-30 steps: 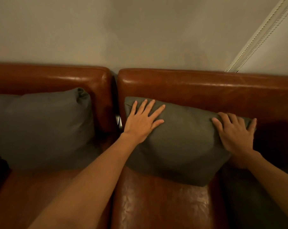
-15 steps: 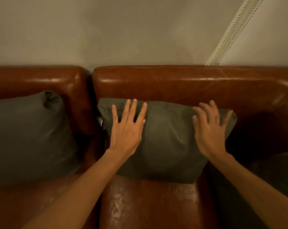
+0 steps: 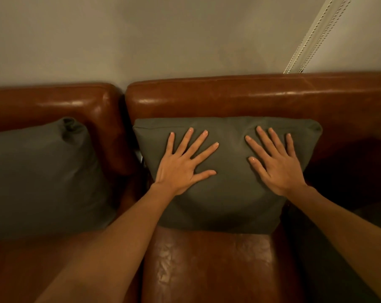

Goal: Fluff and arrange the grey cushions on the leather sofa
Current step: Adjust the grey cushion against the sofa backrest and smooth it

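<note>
A grey cushion [image 3: 226, 200] leans upright against the right backrest of the brown leather sofa [image 3: 239, 99]. My left hand [image 3: 183, 165] lies flat on the cushion's left half with its fingers spread. My right hand [image 3: 274, 162] presses flat on the right half, fingers also apart. Neither hand grips the fabric. A second grey cushion [image 3: 39, 180] rests against the left backrest, apart from both hands.
A third dark grey cushion [image 3: 329, 259] lies at the lower right, mostly cut off by the frame. A pale wall [image 3: 163, 40] stands right behind the sofa. White blind cords [image 3: 312, 38] hang at the upper right. Bare seat leather [image 3: 207, 265] shows below the cushion.
Both hands slid inward from the cushion's top corners onto its front face and spread flat. The cushion now stands squarer against the backrest. My view shifted right.
</note>
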A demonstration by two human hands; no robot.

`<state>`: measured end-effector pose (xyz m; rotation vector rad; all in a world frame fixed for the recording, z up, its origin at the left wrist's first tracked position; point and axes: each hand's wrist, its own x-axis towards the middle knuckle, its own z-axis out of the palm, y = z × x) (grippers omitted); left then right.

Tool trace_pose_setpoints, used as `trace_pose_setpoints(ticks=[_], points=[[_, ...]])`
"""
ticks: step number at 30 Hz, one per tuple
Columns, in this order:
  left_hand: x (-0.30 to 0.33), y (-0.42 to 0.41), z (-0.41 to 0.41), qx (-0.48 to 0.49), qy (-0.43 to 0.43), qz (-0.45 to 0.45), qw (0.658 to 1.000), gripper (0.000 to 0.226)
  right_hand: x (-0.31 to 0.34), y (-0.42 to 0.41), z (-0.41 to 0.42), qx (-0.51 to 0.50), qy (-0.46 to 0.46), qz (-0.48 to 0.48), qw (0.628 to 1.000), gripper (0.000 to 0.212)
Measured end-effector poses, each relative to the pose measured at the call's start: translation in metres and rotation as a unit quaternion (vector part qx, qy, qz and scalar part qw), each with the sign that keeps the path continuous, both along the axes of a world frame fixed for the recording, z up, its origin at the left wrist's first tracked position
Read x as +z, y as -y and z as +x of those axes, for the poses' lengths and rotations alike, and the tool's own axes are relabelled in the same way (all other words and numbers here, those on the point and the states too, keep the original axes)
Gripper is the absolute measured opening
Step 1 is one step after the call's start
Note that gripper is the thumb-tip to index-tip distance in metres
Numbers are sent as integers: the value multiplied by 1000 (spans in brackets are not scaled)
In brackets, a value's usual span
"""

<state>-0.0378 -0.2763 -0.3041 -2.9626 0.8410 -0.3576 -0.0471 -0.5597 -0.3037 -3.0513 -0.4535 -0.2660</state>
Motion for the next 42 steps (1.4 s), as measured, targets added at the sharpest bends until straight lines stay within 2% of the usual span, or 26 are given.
trace_pose_setpoints(ticks=[5, 8, 10, 12, 14, 15, 16, 17, 18, 19, 21, 23, 25, 28, 29, 30, 31, 33, 34, 36, 37, 38, 40, 42], points=[[6, -7, -3, -2, 19, -19, 1000, 52, -4, 10, 3, 11, -37, 100, 994, 51], [-3, -31, -14, 164, 38, -112, 979, 61, -8, 14, -10, -54, 32, 132, 989, 51], [-12, -48, -26, 262, 5, -231, 937, 80, -12, 15, -23, -190, 83, 187, 960, 56], [-14, -54, -33, 291, -72, -404, 864, 103, -18, 13, -38, -315, 91, 324, 887, 74], [-13, -47, -36, 286, -172, -574, 748, 121, -19, 7, -44, -370, 53, 529, 762, 95], [-11, -41, -37, 284, -213, -627, 693, 122, -17, 3, -44, -375, 30, 604, 702, 99], [-10, -36, -41, 290, -236, -659, 652, 117, -13, 0, -44, -377, 4, 652, 658, 94], [-9, -32, -43, 307, -238, -671, 632, 109, -9, -2, -44, -371, -13, 677, 635, 82], [-8, -30, -45, 326, -224, -671, 627, 102, -5, -3, -44, -363, -15, 687, 629, 65], [-7, -30, -48, 345, -200, -659, 637, 97, -2, -2, -44, -356, -9, 689, 631, 53], [-7, -31, -53, 381, -149, -619, 670, 91, 1, 0, -45, -342, 10, 689, 639, 46], [-12, -33, -60, 408, -115, -610, 670, 86, 5, -3, -42, -329, 16, 688, 647, 48], [-20, -36, -63, 445, -109, -604, 652, 81, 3, -13, -36, -329, -8, 676, 659, 54], [-34, -43, -60, 473, -177, -595, 625, 87, -4, -19, -24, -344, -104, 668, 652, 64], [-35, -43, -59, 472, -179, -591, 629, 90, -6, -18, -22, -347, -118, 659, 656, 64], [-35, -42, -58, 472, -153, -569, 656, 90, -7, -17, -22, -352, -107, 637, 678, 64], [-33, -39, -59, 467, -103, -524, 705, 85, -7, -17, -24, -358, -65, 599, 713, 61], [-28, -27, -65, 413, 3, -409, 814, 68, -5, -24, -36, -329, 80, 510, 791, 52], [-24, -18, -70, 359, 34, -357, 862, 62, -3, -32, -44, -278, 136, 461, 832, 49], [-28, 0, -77, 213, 40, -241, 946, 58, -8, -52, -56, -114, 155, 308, 932, 48], [-33, 5, -79, 145, 22, -183, 972, 58, -18, -57, -59, -31, 139, 220, 965, 48], [-37, 7, -77, 95, 3, -133, 987, 59, -26, -59, -61, 16, 120, 146, 982, 48], [-43, 5, -65, 69, -19, -87, 994, 60, -35, -51, -55, 4, 80, 92, 993, 51], [-47, 3, -52, 83, -25, -82, 993, 60, -41, -36, -42, -54, 45, 111, 991, 55]])
